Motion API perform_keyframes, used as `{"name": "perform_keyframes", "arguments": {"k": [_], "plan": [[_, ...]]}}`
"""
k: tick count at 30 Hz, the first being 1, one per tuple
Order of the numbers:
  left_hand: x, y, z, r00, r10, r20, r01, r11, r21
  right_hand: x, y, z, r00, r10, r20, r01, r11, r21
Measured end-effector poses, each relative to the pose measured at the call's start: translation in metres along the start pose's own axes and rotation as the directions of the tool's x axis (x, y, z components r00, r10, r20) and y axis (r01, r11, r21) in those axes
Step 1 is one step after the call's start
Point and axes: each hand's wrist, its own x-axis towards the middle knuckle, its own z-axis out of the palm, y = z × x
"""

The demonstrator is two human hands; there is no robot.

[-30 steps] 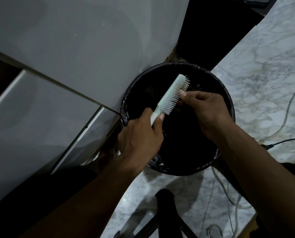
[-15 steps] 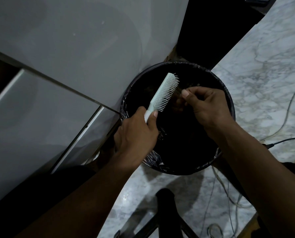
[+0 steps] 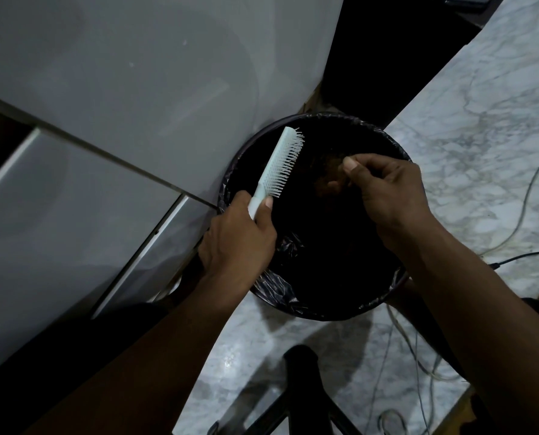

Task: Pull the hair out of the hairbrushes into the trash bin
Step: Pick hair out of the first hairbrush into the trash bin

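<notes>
A pale mint hairbrush (image 3: 280,166) is held by its handle in my left hand (image 3: 238,238), bristles facing right, over the left side of a round black trash bin (image 3: 384,304) lined with a black bag. My right hand (image 3: 387,191) hovers over the bin's middle, apart from the brush, thumb and fingers pinched on a dark brownish tuft of hair (image 3: 329,174). The inside of the bin is too dark to see.
Grey cabinet panels (image 3: 120,105) rise at the left, touching the bin's rim. The marble floor (image 3: 481,136) spreads right and below, with loose cables (image 3: 513,233) on it. A black stool frame (image 3: 302,397) stands at the bottom centre.
My right hand has pulled away from the bristles to the right with a tuft of hair. My left hand has shifted the brush left and slightly down.
</notes>
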Motion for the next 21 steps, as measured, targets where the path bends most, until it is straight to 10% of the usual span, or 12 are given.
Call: {"name": "perform_keyframes", "arguments": {"k": [8,21], "plan": [[-0.008,0.009,-0.004,0.975,0.221,-0.016,-0.219,0.973,0.074,-0.002,0.012,0.004,0.960,0.252,0.124,-0.216,0.945,-0.247],[-0.012,0.009,-0.006,0.930,0.368,0.001,-0.365,0.922,0.131,-0.001,-0.001,0.002,0.970,0.148,0.191,-0.189,0.958,0.218]]}}
